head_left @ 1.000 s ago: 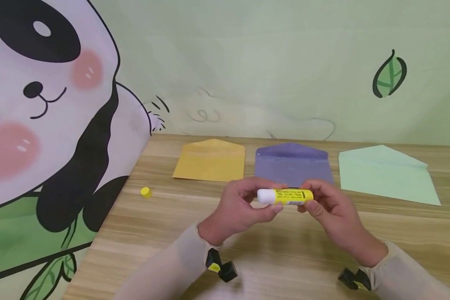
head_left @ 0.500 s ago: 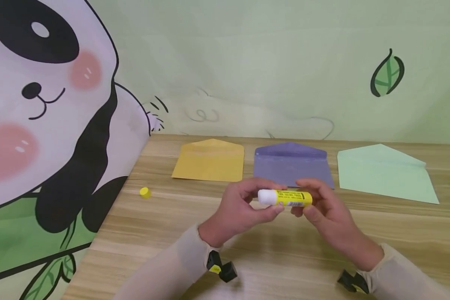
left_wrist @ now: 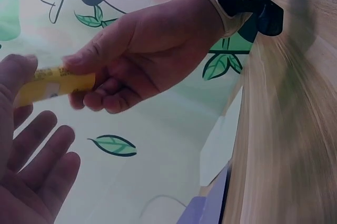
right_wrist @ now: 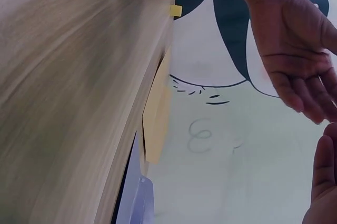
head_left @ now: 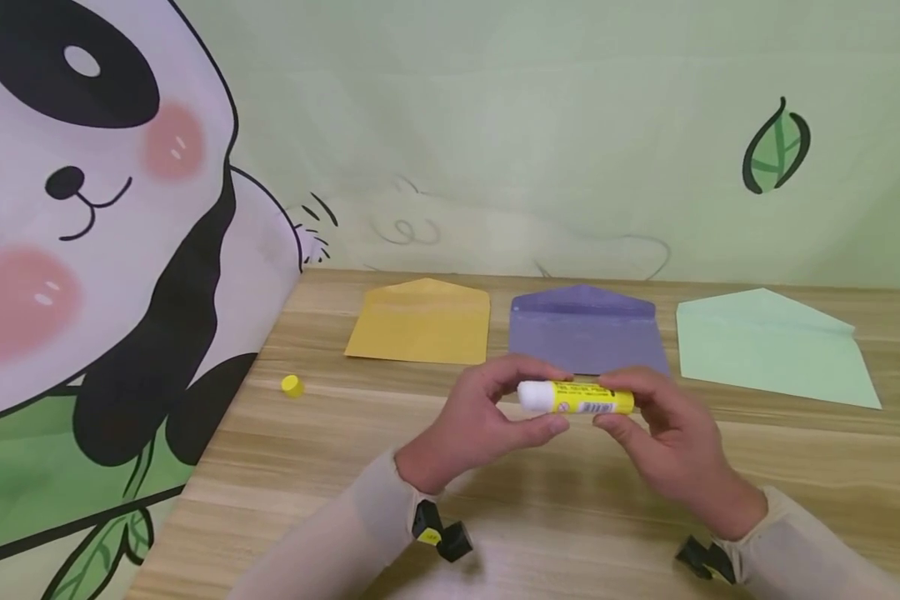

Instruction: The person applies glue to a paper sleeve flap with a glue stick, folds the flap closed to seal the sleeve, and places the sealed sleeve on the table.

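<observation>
Pinching a glue stick (head_left: 585,397) with left hand (head_left: 476,421) and right hand (head_left: 678,433), above the desk (head_left: 330,442), well in from its left edge. Cannot see inside yellow envelope (head_left: 423,325), purple envelope (head_left: 581,337) or mint envelope (head_left: 772,350) along the back edge.

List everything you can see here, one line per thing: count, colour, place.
Table: one, wood-brown, below everything.
Glue stick: one, yellow and white, held above the table by both hands.
Cap: one, yellow, on the table's left side.
Left envelope: one, yellow, far side of the table.
Middle envelope: one, purple, beside it.
Right envelope: one, pale green, rightmost.
Backdrop: one, pale green, behind the table.
Panda drawing: one, black and white, pink cheeks, left.
Leaf drawings: several, green, upper right and lower left.
Wrist devices: two, black with yellow, one per wrist.
Sleeves: two, beige, on the forearms.
Left hand: one, bare, fingers at the white end.
Right hand: one, bare, fingers at the yellow end.
</observation>
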`<state>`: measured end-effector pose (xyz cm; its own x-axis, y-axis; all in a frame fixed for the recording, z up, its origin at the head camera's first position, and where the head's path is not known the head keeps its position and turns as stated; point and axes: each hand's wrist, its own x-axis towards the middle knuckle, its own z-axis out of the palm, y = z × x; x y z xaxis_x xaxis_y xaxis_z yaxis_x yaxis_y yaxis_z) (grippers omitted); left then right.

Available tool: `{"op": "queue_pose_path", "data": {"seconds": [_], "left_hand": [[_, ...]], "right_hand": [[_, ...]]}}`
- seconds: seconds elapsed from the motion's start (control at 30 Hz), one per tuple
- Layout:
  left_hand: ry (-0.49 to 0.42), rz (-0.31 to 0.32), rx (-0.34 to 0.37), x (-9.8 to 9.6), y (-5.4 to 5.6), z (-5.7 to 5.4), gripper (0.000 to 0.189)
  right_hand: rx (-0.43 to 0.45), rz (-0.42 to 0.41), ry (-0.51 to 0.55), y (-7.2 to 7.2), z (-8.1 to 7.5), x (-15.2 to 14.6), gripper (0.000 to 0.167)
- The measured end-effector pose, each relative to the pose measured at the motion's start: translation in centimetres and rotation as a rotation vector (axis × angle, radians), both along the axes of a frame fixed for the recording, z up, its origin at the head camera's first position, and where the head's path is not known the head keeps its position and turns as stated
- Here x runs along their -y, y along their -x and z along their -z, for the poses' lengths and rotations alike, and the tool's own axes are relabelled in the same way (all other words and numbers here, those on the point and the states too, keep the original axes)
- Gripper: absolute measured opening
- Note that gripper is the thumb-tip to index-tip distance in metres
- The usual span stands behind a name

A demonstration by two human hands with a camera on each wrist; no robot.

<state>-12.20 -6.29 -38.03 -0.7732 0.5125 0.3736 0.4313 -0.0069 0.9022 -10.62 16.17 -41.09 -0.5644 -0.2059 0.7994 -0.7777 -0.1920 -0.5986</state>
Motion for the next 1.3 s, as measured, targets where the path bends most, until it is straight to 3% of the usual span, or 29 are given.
{"op": "queue_pose_path", "data": {"seconds": [0.2, 0.5, 0.77, 1.0, 1.3], "left_hand": [[0.095, -0.025, 0.033, 0.2, 0.3, 0.2, 0.045], [0.169, -0.046, 0.057, 1.2, 0.6, 0.5, 0.040], [0.210, -0.084, 0.056, 2.7, 1.0, 1.5, 0.041], [0.239, -0.141, 0.060, 4.2, 1.4, 2.1, 0.040], [0.273, -0.188, 0.075, 5.6, 1.7, 2.4, 0.040]], "right_hand": [[0.035, 0.018, 0.035, -0.1, -0.1, -0.3, 0.042], [0.111, 0.011, 0.085, -0.1, -0.1, -0.9, 0.036], [0.164, 0.151, 0.013, -0.3, -0.2, -1.9, 0.035], [0.213, 0.166, 0.034, -0.4, -0.4, -2.5, 0.029], [0.339, 0.250, -0.029, -0.8, -1.0, -3.1, 0.024]]}}
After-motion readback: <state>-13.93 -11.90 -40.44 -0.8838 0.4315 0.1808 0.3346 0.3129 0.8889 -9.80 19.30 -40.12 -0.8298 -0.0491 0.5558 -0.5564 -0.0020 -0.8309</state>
